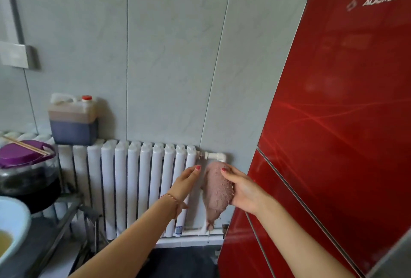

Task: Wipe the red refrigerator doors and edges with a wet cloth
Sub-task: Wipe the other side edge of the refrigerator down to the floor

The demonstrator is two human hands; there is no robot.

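The red refrigerator [338, 122] fills the right side, glossy, with a seam between its upper and lower doors. A pinkish-brown cloth [216, 191] hangs over the white radiator pipe [214, 156] just left of the fridge. My right hand [243, 191] grips the cloth's right side, thumb on its top. My left hand [185, 185] is just left of the cloth, fingers apart, holding nothing.
A white radiator [138, 180] runs along the grey panelled wall. A jug of dark liquid [73, 119] stands on its top. At left are a glass jar with a purple lid [24, 153] and chopsticks, a metal rack [66, 211] and a white basin [13, 222].
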